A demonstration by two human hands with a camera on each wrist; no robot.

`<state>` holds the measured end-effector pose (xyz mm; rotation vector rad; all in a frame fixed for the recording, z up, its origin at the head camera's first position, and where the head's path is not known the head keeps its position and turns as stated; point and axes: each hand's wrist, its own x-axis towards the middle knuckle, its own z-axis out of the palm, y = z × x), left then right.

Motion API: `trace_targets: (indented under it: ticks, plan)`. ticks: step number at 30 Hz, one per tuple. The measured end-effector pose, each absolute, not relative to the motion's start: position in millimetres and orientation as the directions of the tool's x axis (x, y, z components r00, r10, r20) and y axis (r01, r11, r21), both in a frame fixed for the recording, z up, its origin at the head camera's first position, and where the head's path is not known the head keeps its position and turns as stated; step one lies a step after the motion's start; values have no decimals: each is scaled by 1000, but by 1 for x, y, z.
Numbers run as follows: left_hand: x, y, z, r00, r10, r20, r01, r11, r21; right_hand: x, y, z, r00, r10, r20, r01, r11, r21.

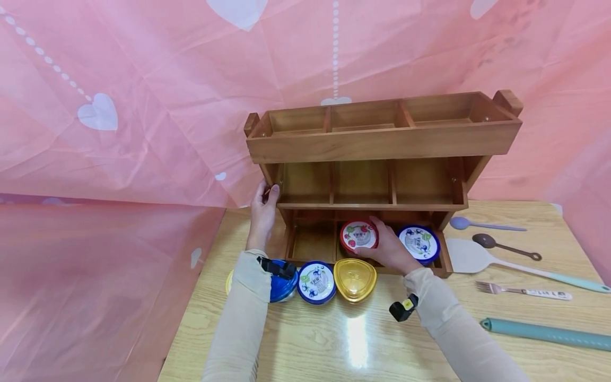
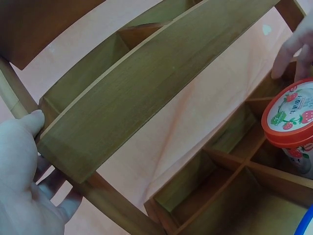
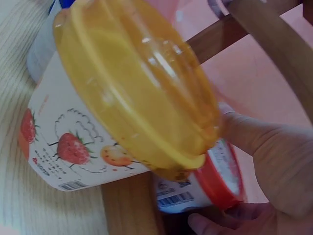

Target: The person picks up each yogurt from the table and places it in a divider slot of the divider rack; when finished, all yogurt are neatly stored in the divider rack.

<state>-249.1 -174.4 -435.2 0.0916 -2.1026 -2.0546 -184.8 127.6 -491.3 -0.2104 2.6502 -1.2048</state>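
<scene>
The red-rimmed lid (image 1: 358, 235) bears red strawberries, the blue-rimmed lids (image 1: 316, 283) blue fruit, probably blueberries.

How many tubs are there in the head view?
6, perhaps more hidden. At the bottom shelf: red-lidded tub, blue-rimmed tub. In front: blue-lidded tub, second blue-rimmed tub, yellow-lidded tub and, mostly behind the left sleeve, apparently a yellow-edged tub.
</scene>
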Motion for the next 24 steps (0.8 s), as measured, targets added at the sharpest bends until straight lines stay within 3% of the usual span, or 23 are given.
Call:
trace_targets:
  ticks: [24]
  plan:
    - [-246,-174,-430,-979,-166,120,119,19,993,-145,152,-455,-965,-239,-106,-56,585,-809]
